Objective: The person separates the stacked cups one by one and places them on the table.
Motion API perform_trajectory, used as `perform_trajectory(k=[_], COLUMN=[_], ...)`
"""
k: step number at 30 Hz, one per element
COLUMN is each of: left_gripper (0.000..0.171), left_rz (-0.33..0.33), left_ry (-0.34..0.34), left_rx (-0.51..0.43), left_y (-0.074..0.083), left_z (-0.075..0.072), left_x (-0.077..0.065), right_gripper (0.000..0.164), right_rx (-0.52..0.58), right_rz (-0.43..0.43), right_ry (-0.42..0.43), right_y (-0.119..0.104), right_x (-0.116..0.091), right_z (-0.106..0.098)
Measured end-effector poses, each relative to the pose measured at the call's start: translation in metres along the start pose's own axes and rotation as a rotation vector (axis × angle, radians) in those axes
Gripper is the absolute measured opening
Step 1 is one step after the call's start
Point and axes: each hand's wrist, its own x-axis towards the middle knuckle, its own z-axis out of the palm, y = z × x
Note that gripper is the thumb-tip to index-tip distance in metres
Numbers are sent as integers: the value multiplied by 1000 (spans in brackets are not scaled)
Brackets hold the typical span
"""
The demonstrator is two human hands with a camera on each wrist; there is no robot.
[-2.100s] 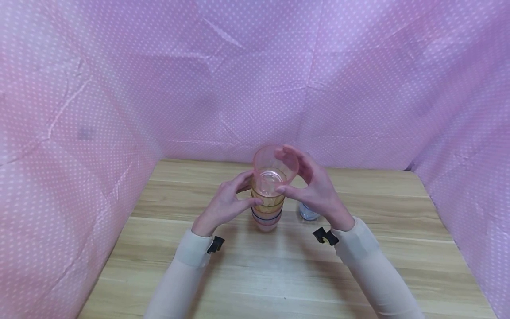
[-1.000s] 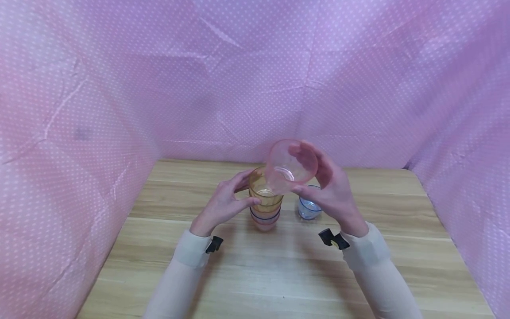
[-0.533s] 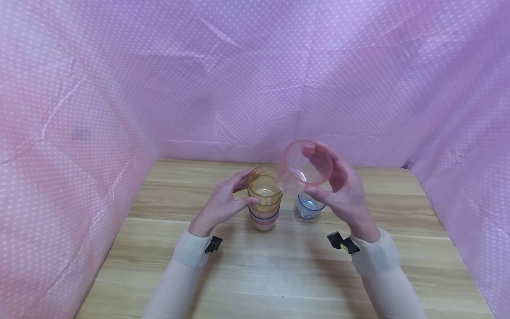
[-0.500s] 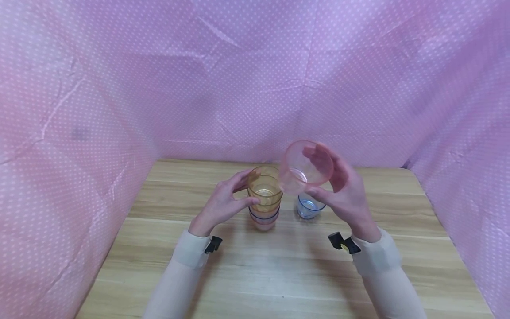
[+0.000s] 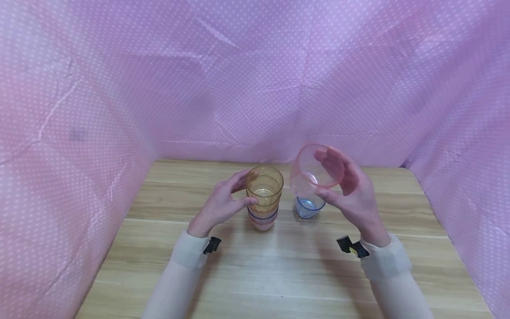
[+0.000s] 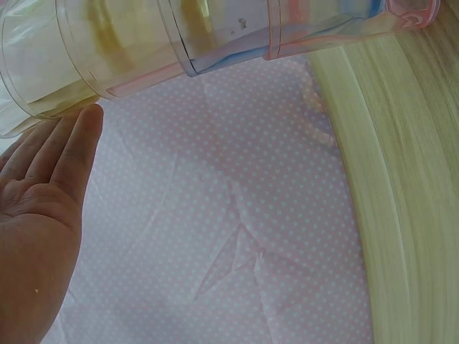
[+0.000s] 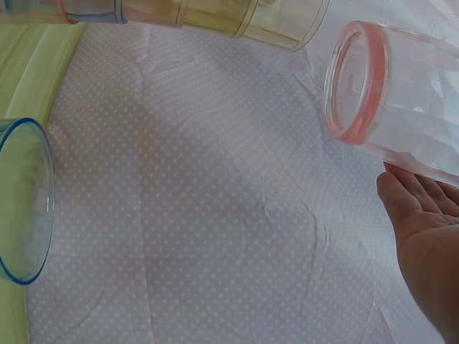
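A stack of nested clear plastic cups [image 5: 264, 195] stands on the table, yellow ones on top and blue- and pink-rimmed ones beneath. My left hand [image 5: 223, 201] grips the stack near its upper cup, thumb in front and fingers behind. To its right, my right hand [image 5: 354, 199] holds a pink cup [image 5: 317, 170] up in the air, thumb on the near side and fingers on the far side. Below and behind the pink cup, a blue-rimmed cup [image 5: 307, 209] stands upright on the table. In the right wrist view the pink cup's base [image 7: 355, 82] faces the stack, apart from it.
The wooden table [image 5: 255, 274] runs back to a pink dotted cloth [image 5: 247, 88] that hangs behind it and on both sides. Black clips with straps sit on both wrists.
My right hand has lifted the pink cup off the top of the stack and moved it right, over the blue-rimmed cup. My left hand has stayed on the stack.
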Motion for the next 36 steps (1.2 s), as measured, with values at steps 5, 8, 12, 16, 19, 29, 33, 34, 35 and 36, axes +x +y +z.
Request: perform_trajectory(k=[5, 8, 12, 16, 19, 29, 33, 34, 35, 36], left_gripper=[76, 75, 74, 74, 74, 73, 73, 73, 74, 74], left_rz=[-6, -20, -30, -32, -35, -45, -49, -50, -52, -52], left_ry=[2, 6, 6, 4, 5, 2, 1, 0, -1, -1], left_rx=[6, 11, 10, -5, -13, -20, -17, -17, -16, -15], left_y=[1, 1, 1, 1, 0, -1, -1, -1, -1, 0], left_z=[0, 0, 0, 0, 0, 0, 0, -1, -1, -1], left_x=[0, -1, -1, -1, -1, -1, 0, 0, 0, 0], right_gripper=[83, 83, 85, 85, 85, 83, 83, 83, 83, 83], right_rx=[9, 6, -21, -37, -32, -55, -87, -102, -119, -134], right_rz=[-13, -14, 12, 33, 27, 38, 38, 43, 48, 55], right_ry=[4, 3, 11, 14, 12, 38, 59, 67, 75, 82], right_y=[1, 3, 4, 3, 4, 9, 11, 11, 12, 12], right_x=[-3, -6, -10, -14, -16, -25, -29, -30, -31, -32], right_z=[-6, -9, -15, -20, -22, -35, -39, -40, -42, -43])
